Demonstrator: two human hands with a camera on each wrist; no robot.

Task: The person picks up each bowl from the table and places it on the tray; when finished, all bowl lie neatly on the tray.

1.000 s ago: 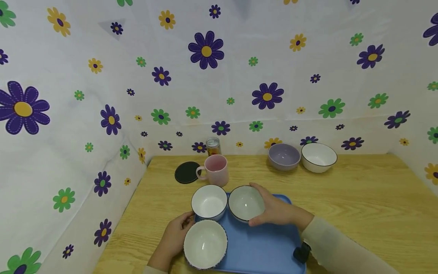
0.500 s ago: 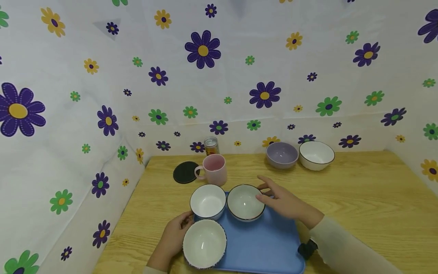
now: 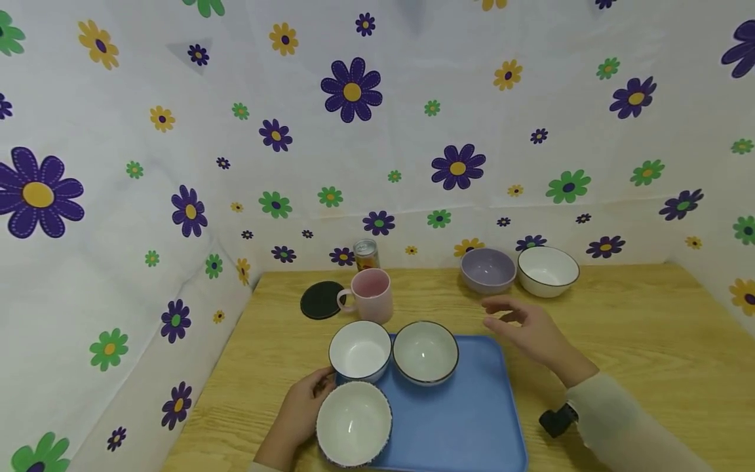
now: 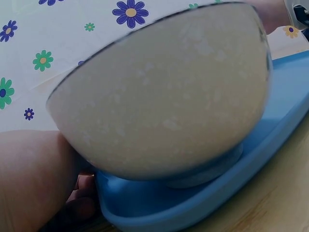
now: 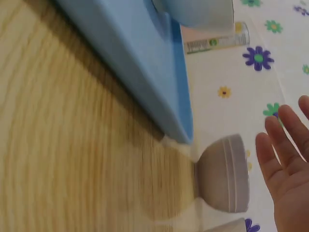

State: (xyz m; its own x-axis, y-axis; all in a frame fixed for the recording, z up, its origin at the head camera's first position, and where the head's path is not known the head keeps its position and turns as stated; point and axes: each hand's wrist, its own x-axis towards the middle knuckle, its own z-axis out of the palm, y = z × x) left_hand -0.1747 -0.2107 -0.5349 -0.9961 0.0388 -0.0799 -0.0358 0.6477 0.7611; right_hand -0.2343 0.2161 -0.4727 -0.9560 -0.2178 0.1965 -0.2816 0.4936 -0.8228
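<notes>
My left hand point(image 3: 303, 406) grips the left edge of a blue tray point(image 3: 466, 419), its fingers curled by the rim and partly hidden behind a bowl. Closest to it is a cream bowl with a speckled rim point(image 3: 354, 423) at the tray's near left. Behind that bowl stands a white dark-rimmed bowl point(image 3: 360, 351), and to its right a pale grey-green bowl point(image 3: 426, 353). Right of the tray, my right hand point(image 3: 533, 328) is raised over the table with fingers apart, holding nothing. In the right wrist view its fingers point(image 5: 287, 140) are spread.
Behind the tray stand a pink mug point(image 3: 374, 298), a drink can point(image 3: 367, 254) and a black round coaster point(image 3: 322, 300). A purple bowl point(image 3: 488, 270) and another white bowl point(image 3: 548, 270) stand at the back right. Flower-printed cloth point(image 3: 401, 131) closes off the back and sides.
My right hand has let go of the grey-green bowl and moved right, off the tray. The bowl stays beside the white one; my left hand keeps its place.
</notes>
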